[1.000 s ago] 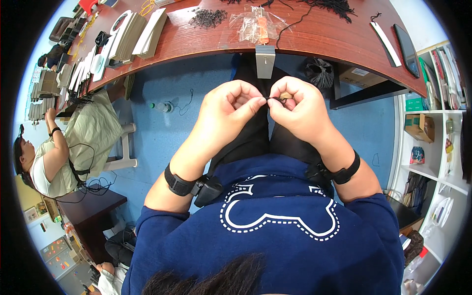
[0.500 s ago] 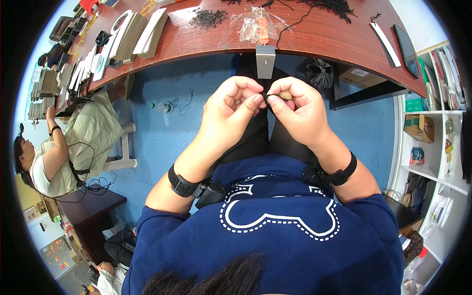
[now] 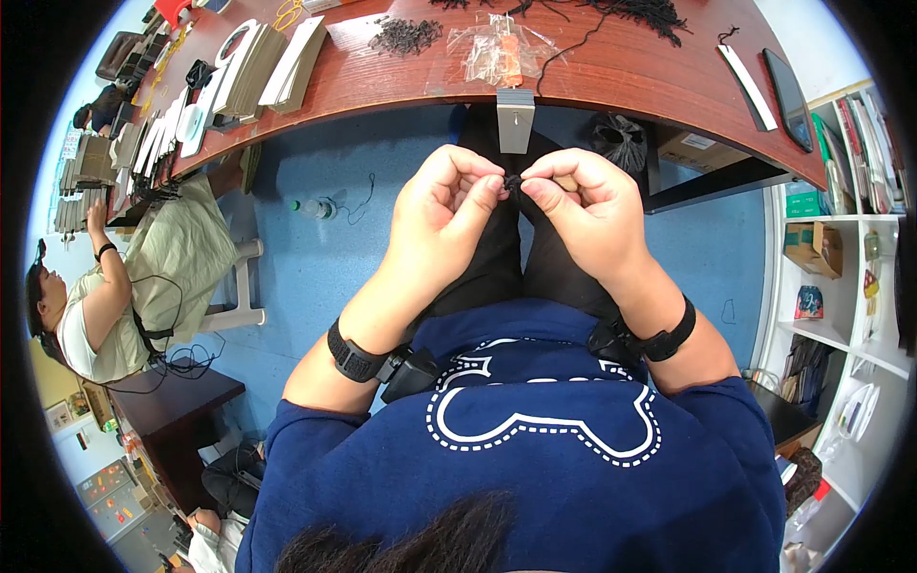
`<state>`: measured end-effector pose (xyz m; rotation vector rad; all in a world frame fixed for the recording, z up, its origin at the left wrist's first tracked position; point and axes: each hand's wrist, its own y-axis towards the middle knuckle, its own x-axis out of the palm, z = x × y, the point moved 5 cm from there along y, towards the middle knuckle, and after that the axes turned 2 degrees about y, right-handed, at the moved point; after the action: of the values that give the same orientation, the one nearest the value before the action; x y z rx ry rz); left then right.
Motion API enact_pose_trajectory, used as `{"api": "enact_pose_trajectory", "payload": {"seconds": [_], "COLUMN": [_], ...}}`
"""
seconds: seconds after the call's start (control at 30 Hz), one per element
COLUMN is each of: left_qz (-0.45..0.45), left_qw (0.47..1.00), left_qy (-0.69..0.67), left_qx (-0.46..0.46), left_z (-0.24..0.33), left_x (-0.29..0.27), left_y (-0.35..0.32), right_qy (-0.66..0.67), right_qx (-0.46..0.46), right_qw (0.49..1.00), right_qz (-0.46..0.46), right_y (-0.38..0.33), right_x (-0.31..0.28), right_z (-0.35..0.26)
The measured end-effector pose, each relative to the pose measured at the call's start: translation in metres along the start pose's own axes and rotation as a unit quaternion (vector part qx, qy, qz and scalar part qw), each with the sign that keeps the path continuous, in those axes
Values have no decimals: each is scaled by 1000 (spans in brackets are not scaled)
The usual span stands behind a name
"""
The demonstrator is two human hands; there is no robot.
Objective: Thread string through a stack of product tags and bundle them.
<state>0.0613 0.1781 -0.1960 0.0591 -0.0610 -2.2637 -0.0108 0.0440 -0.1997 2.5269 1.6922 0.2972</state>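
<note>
Both my hands are raised over my lap, just short of the table edge, with the fingertips close together. A small bunch of black cord [image 3: 512,184] shows between them, looking knotted or looped. My left hand [image 3: 441,208] pinches it from the left with thumb and forefinger. Opposite, my right hand [image 3: 600,208] pinches it from the right. A small tan piece [image 3: 565,182] peeks out among the right fingers; its kind cannot be made out. Straight beyond the hands, a grey block [image 3: 516,124] with a small pin-like bit on its face juts from the table edge.
The reddish wooden table [image 3: 382,76] carries clear plastic bags [image 3: 485,55], small black bits [image 3: 407,36], black cords [image 3: 645,14], stacked cards [image 3: 250,72], a white strip [image 3: 748,86] and a phone [image 3: 789,100]. Another person [image 3: 105,306] works at the left. Shelves [image 3: 821,329] stand right.
My fingers have shifted slightly, and the right hand has moved a little to the right. More of the black cord now shows between the fingertips.
</note>
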Motion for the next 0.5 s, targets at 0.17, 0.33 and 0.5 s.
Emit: {"api": "enact_pose_trajectory", "payload": {"seconds": [0.17,0.33,0.5], "left_qz": [-24,-52,-71], "left_qw": [999,998,997], "left_qy": [-29,-4,4], "left_qx": [-19,-35,-37], "left_z": [3,-3,-1], "left_x": [-2,2,6], "left_y": [0,-1,-1], "right_qy": [-205,41,152], "right_qx": [-98,129,198], "right_qw": [973,989,959], "right_qz": [-33,-56,-132], "right_y": [3,1,-4], "right_x": [-4,4,0], "right_z": [-12,1,15]}}
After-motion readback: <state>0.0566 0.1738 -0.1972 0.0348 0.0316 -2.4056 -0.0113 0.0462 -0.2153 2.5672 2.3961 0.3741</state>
